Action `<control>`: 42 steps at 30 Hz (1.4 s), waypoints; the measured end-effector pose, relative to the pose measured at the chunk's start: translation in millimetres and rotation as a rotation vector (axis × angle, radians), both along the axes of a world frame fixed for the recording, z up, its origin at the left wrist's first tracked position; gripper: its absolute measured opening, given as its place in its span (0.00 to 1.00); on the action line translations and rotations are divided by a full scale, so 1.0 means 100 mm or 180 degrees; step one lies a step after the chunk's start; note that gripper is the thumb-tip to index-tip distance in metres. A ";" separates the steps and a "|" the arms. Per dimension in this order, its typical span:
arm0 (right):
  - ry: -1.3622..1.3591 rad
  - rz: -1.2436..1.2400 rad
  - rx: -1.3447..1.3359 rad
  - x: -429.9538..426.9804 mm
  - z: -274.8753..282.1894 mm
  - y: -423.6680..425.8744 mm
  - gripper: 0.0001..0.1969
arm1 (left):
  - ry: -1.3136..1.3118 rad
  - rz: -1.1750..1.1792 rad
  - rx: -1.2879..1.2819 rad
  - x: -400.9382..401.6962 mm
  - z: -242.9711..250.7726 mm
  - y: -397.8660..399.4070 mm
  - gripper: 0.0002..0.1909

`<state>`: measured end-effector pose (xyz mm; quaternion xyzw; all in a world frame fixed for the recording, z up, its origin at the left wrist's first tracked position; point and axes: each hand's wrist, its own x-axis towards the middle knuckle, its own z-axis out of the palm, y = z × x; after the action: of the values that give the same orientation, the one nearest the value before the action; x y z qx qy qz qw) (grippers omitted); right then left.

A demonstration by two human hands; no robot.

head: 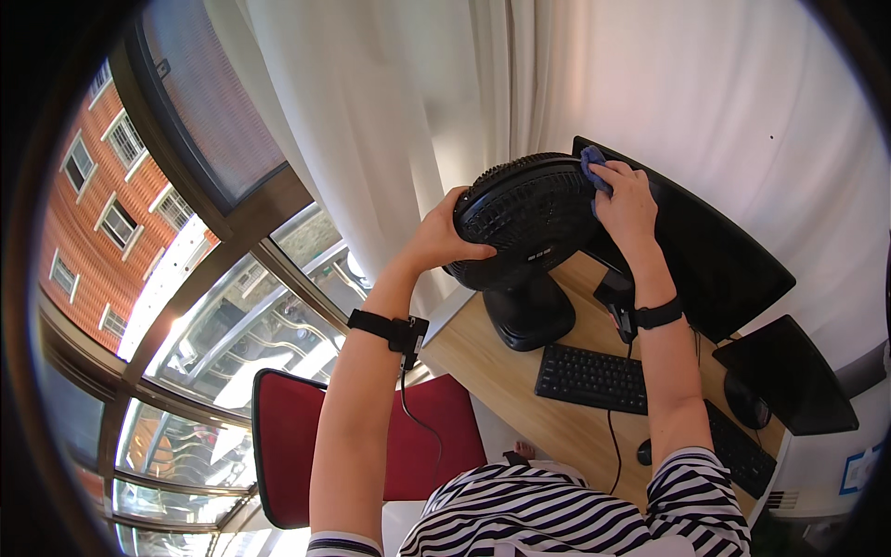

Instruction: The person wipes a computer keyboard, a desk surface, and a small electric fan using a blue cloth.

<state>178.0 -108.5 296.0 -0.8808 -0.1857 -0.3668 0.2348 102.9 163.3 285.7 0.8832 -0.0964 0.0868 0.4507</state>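
A black desk fan (536,216) stands on a wooden desk (480,362), its round base on the desktop. My left hand (449,233) grips the rim of the fan's cage at the left, thumb on the near face. On the fan's right rim, my right hand (624,198) presses a blue cloth (594,166), its fingers bent over it. Part of the cloth is hidden under the fingers. Both wrists wear black straps; a small device with a cable is on the left one.
Behind the right arm stands a large monitor (717,257), with a smaller screen (790,376) beside it. A black keyboard (592,378), another keyboard (738,449) and a mouse (644,452) lie on the desk. A red chair (431,438) is below the left arm; windows and curtains (376,125) border the desk.
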 end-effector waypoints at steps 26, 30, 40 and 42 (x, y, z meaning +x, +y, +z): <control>0.0388 0.0758 0.1329 0.06 -0.19 0.06 0.16 | 0.0126 0.0001 -0.0088 -0.03 0.06 -0.10 0.50; 0.0311 0.1045 0.1690 -0.07 -0.21 0.24 0.17 | -0.0378 0.0044 0.0117 0.07 0.10 0.02 0.52; -0.1029 0.0814 0.1640 -0.25 -0.76 0.77 0.23 | -0.0146 -0.0024 0.0784 0.33 0.46 -0.13 0.48; -0.0816 0.0903 0.1433 -0.37 -1.16 0.94 0.22 | -0.0097 0.0025 0.0820 0.33 0.48 -0.10 0.48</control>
<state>140.9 -14.6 180.2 -0.7183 -0.2491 -0.4706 0.4479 136.4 153.4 333.8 0.9327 -0.1101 0.0889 0.3317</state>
